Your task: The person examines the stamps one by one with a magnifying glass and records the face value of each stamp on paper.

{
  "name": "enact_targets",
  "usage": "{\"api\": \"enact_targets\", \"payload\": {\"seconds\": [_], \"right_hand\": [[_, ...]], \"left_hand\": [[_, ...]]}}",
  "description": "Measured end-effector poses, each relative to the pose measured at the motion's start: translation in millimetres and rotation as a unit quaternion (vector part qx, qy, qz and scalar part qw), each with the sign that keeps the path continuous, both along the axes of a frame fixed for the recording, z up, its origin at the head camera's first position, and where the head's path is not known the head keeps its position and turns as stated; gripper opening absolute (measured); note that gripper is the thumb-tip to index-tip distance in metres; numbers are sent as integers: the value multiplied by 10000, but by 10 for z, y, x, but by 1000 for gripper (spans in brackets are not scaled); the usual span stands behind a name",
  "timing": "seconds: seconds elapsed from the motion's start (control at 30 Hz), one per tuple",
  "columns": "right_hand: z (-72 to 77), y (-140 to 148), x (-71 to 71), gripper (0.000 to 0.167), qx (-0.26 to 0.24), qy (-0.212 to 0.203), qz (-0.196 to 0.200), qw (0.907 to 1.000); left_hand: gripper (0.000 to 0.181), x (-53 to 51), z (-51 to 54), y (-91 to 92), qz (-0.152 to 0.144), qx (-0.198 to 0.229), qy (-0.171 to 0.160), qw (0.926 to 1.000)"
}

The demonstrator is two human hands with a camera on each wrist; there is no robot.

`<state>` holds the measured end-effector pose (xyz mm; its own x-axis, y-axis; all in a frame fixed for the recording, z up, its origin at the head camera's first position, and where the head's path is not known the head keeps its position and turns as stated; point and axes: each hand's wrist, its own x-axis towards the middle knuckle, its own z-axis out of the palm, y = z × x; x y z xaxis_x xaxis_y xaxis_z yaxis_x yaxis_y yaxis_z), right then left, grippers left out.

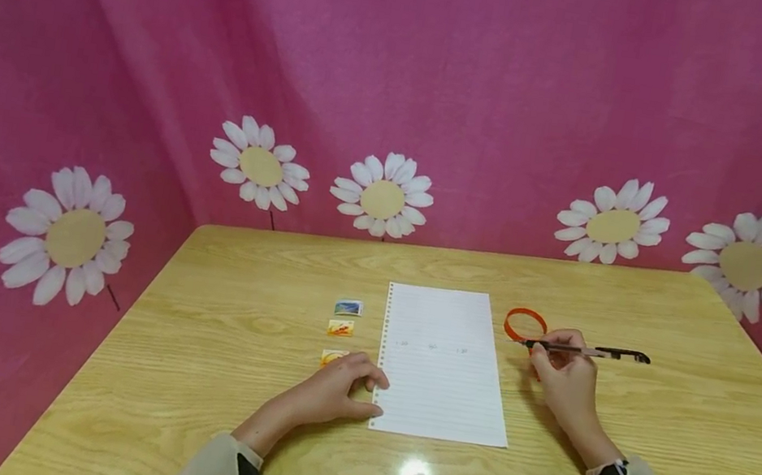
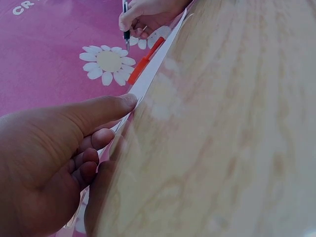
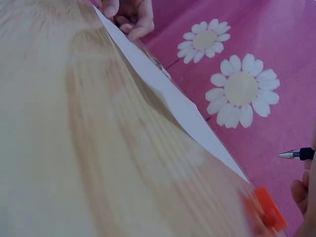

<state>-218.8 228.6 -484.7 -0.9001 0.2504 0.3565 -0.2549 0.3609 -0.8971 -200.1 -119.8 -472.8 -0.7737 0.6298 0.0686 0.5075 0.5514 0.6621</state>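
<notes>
A lined sheet of paper (image 1: pixel 436 385) with punched holes down its left side lies on the table, with a row of three small written marks across it. At its left edge rests my left hand (image 1: pixel 339 389), thumb and fingertips apart and touching the paper. My right hand (image 1: pixel 568 380) pinches a pen (image 1: pixel 571 349) beyond the sheet's right side, the tip pointing left and raised off the paper in the right wrist view. Close to that hand is a red ring-shaped thing (image 1: pixel 528 310), partly hidden by it.
Left of the sheet lie a blue stamp-sized picture (image 1: pixel 349 308), a yellow one (image 1: pixel 340 328) and another yellow one (image 1: pixel 330 357) partly covered by the left hand. The wooden table (image 1: pixel 233 289) meets a pink flowered cloth (image 1: pixel 480 121) at its back and sides.
</notes>
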Motion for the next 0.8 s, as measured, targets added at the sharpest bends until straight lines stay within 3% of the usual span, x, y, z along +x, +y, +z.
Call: {"api": "enact_targets", "payload": {"seconds": [0.17, 0.43, 0.8], "right_hand": [[34, 137, 52, 12, 12, -89, -264, 9996], [-44, 439, 49, 13, 222, -167, -689, 9972], [-7, 661, 91, 10, 292, -1, -761, 9967]], "left_hand": [[26, 0, -30, -10, 29, 0, -36, 10000], [25, -9, -40, -17, 5, 42, -61, 10000], [25, -15, -29, -8, -27, 120, 72, 9999]]}}
